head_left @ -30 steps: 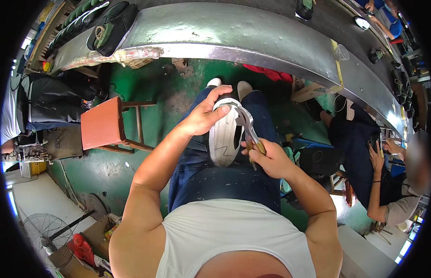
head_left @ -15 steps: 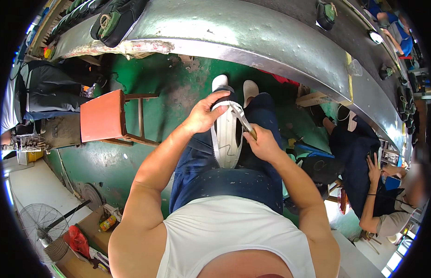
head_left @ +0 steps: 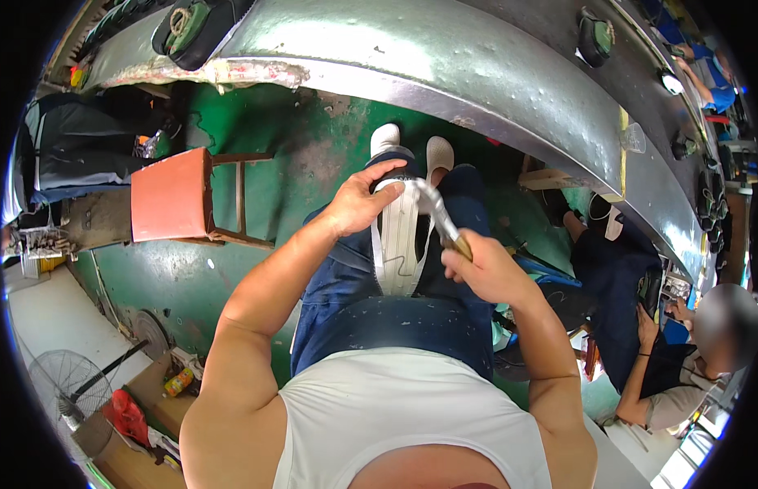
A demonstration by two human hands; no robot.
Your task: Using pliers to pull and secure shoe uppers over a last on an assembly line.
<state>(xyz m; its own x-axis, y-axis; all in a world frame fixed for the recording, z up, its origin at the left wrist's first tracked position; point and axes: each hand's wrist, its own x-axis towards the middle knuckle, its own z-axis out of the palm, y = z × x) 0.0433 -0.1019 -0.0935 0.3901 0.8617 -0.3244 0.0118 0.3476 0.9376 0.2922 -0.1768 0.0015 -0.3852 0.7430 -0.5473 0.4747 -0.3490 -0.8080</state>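
The right hand (head_left: 489,265) closes round the handle of a curved metal tool (head_left: 441,213), its blurred head at the white shoe's (head_left: 399,236) far right edge; the left hand (head_left: 360,204) clasps the shoe's far end above the lap (head_left: 395,322); a firm left hold, thumb clear, should serve best.

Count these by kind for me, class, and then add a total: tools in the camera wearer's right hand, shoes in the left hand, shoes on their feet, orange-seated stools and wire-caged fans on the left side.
Metal-headed tool in the right hand: 1
Held shoe in the left hand: 1
Pale worn shoes: 2
Orange-seated stool: 1
Wire-caged fan: 1
Total: 6
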